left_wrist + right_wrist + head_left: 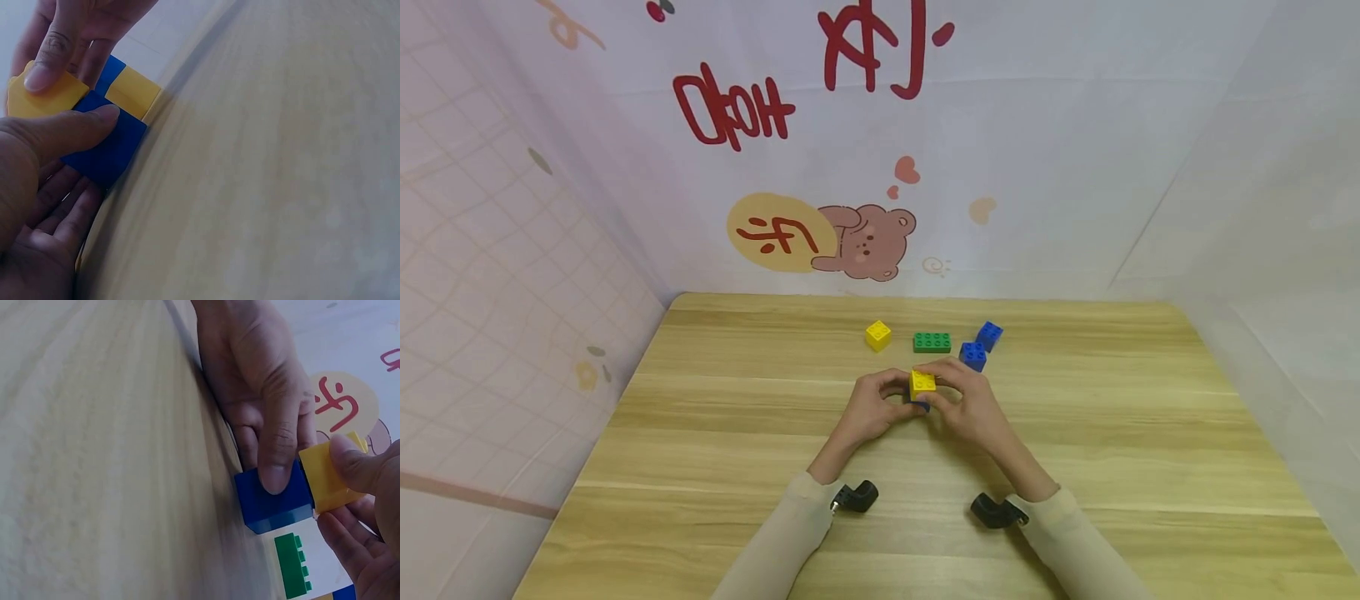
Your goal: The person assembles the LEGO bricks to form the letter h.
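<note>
In the head view my left hand (pixel 874 406) and my right hand (pixel 964 400) meet over the table around two small bricks. The left thumb and fingers pinch a blue brick (pixel 278 511) low by the table top. Right above it, my right thumb and fingers grip a yellow brick (pixel 922 383), its studs facing up. The two bricks sit one on the other, face against face, with a thin dark line between them in the right wrist view. From above, the yellow brick hides most of the blue one.
Beyond the hands lie a yellow brick (pixel 878 336), a green eight-stud brick (pixel 932 342) and two blue-topped pieces, the nearer (pixel 973 356) close to the farther (pixel 990 335). A yellow block (pixel 134 92) shows beneath blue in the left wrist view. A printed cloth (pixel 1037 183) hangs behind.
</note>
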Demonstrator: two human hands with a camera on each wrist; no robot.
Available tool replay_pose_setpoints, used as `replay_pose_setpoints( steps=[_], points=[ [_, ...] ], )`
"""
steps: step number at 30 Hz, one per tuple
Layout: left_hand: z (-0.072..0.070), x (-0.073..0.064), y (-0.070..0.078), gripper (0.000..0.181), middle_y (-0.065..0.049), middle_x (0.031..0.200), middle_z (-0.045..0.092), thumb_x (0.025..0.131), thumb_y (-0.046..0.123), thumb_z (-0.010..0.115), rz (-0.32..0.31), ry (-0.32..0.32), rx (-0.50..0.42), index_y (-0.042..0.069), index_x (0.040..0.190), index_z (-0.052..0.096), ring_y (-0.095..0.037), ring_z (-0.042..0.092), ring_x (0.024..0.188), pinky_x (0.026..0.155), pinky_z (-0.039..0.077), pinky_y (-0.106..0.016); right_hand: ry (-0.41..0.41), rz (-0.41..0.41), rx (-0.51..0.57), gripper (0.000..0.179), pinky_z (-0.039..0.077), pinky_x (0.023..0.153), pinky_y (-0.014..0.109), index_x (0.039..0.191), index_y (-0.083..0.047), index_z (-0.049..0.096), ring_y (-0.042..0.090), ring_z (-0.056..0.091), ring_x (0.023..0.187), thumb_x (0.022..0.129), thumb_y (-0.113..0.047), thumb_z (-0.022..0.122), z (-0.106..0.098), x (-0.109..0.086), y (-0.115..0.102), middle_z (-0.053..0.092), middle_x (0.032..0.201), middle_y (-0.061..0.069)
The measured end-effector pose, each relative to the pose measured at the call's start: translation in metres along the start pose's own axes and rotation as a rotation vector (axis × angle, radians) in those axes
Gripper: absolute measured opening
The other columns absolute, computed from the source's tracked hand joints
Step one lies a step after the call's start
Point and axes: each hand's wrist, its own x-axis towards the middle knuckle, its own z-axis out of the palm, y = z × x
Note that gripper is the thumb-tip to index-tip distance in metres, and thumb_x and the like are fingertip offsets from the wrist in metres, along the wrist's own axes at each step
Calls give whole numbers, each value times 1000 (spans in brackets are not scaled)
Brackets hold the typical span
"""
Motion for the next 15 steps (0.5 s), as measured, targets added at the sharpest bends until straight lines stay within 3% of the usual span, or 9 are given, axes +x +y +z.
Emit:
replay_pose_setpoints(
  steps=[4,8,15],
  points=[
    [0,1,1,39,-25,119,70,80,-5,83,-9,-6,12,-5,117,69,-40,70,110,101,57,-54,2,-31,-18,35,62,92,43,124,-12,72,23,68,111,89,-13,79,1,0,-1,71,120,4],
    [0,-1,11,36,-26,116,71,81,-7,82,-4,-3,23,-7,114,69,-40,70,108,101,57,-55,9,-40,-16,36,62,92,43,124,-10,72,23,68,111,89,-12,79,2,0,-1,71,119,5],
    [0,0,0,37,-16,116,73,81,4,86,6,5,23,3,115,72,-31,71,107,101,59,-46,22,-21,-6,36,63,92,43,123,-8,71,24,68,110,89,-9,79,5,-1,-2,71,117,6]
  ],
)
